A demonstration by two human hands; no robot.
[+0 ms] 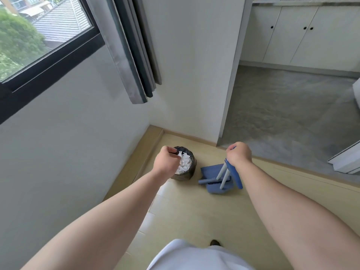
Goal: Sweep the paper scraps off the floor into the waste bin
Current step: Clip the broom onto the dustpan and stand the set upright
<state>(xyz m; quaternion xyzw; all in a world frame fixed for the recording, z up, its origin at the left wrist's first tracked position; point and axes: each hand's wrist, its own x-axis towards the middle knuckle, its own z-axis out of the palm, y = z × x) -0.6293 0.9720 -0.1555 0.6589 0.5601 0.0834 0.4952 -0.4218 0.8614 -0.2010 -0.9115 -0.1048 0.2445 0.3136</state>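
From the head camera I look down into a corner of the room, both bare forearms stretched out ahead of me. My left hand (168, 160) is curled into a fist above the near rim of the waste bin (185, 166); something dark shows between the fingers, but I cannot tell whether it is the edge of the black liner or anything gripped at all. The bin stands on the pale wooden floor (187, 213) close to the skirting, just beside the wall under the window (37, 36), and it is heaped with white paper scraps (184, 162) up to the rim. My right hand (239, 154) is clenched around the top of the broom and dustpan handles (228, 168) — a blue grip plus two pale shafts running down from the fist. The blue dustpan (212, 171) sits on the floor just to the right of the bin, near it but apart, with the broom head (209, 182) lying at its near edge. I see no loose scraps on the floorboards around them. A grey curtain (134, 49) hangs by the window, and beyond a doorway the floor turns to grey tile (288, 106) in front of white cabinets (303, 34). A shoe tip (215, 243) shows at the bottom — below it, my white garment (194, 258).
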